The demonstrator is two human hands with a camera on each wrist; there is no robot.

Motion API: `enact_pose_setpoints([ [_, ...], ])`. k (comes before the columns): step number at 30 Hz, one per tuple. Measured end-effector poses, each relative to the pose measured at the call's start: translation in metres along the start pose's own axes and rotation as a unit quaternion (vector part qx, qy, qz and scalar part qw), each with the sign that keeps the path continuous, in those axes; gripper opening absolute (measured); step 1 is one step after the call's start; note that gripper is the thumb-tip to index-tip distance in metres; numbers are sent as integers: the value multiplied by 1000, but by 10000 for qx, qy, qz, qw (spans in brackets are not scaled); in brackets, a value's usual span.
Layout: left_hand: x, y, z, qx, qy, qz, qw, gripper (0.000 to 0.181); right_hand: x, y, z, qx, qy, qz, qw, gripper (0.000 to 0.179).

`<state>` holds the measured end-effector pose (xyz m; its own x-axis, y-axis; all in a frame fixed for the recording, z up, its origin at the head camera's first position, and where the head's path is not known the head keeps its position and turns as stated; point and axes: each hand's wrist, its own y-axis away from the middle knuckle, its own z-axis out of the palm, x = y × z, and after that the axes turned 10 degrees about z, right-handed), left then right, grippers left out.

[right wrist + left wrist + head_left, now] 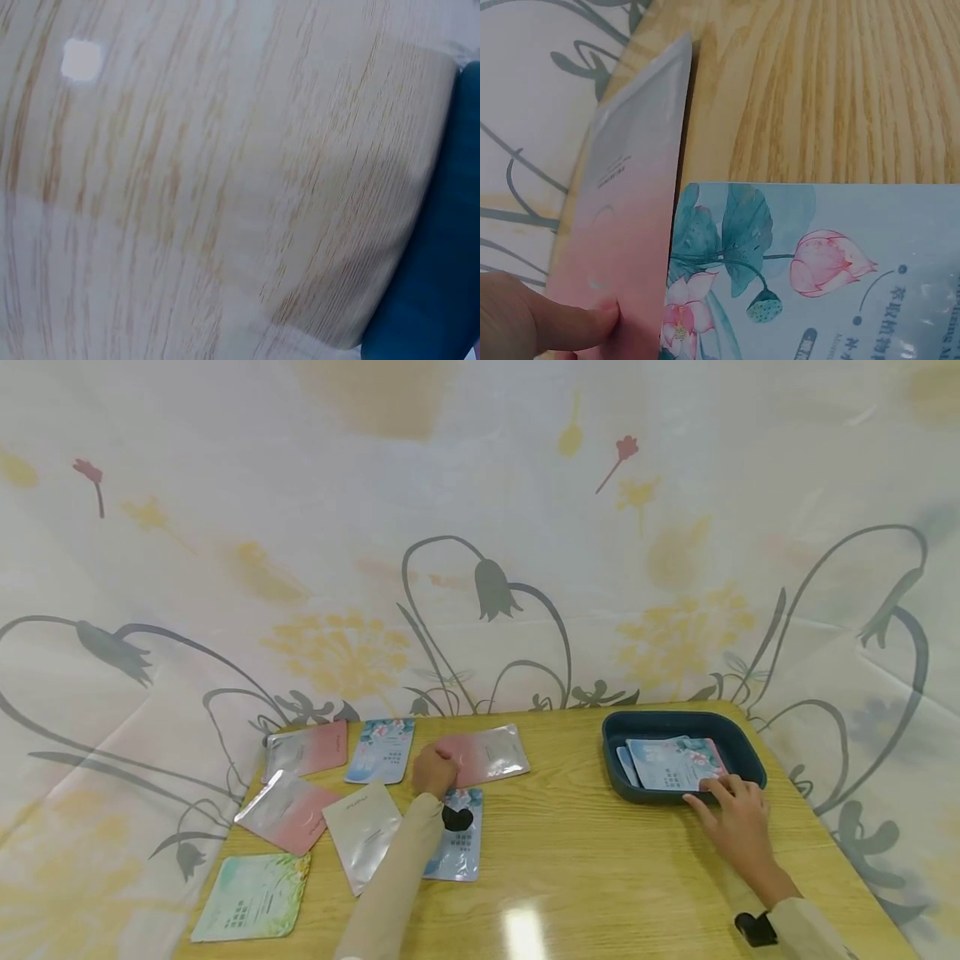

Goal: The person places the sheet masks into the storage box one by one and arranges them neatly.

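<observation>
My left hand point(435, 770) pinches the lower corner of a pink-and-silver face mask packet point(491, 755) at the table's back. In the left wrist view, the thumb point(592, 322) lies on that packet's pink end, which tilts up on edge. Beside it lies a blue lotus-print face mask packet point(780, 270), partly under the left forearm in the head view. On the right, my right hand point(738, 827) rests over the near rim of a dark blue bin point(622, 727), fingertips at the lotus-print packets point(663, 764) inside. The right wrist view shows no hand.
More packets lie on the left: two pink-and-silver ones point(315, 749) point(285, 814), a blue one point(382, 752), a cream-and-silver one point(363, 831) and a green one point(253, 897). A flower-printed cloth point(480, 485) hangs behind the wooden table point(570, 852).
</observation>
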<state>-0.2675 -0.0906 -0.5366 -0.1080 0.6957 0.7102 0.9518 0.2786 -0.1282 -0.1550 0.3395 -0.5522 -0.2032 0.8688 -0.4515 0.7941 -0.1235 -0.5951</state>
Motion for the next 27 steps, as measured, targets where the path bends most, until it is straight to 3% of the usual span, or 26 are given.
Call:
enact_pose_setpoints([
  [4,-2,-1,4,83,434,199,9988,6,0,1,1,-23,8,1,10000,26],
  [6,-5,-2,6,41,979,288,9948,9,1,1,2,-26,2,-4,10000,26],
  [10,-9,-6,9,-255,2281,318,9728,19,2,0,1,-20,7,-31,10000,27],
  [13,-9,-9,10,-499,2873,105,9565,22,3,-1,0,-19,20,-47,10000,27],
  [16,-3,-9,8,-681,3164,-110,9461,21,3,-2,-1,0,30,-63,10000,28],
  [19,2,-7,8,-815,3305,-83,9402,19,2,-2,-1,24,45,-73,10000,29],
  [23,6,-3,11,-1006,3206,150,9417,18,1,0,-1,18,72,-30,10000,27],
  [27,9,2,12,-1224,3022,132,9453,25,1,0,0,15,70,-5,10000,28],
])
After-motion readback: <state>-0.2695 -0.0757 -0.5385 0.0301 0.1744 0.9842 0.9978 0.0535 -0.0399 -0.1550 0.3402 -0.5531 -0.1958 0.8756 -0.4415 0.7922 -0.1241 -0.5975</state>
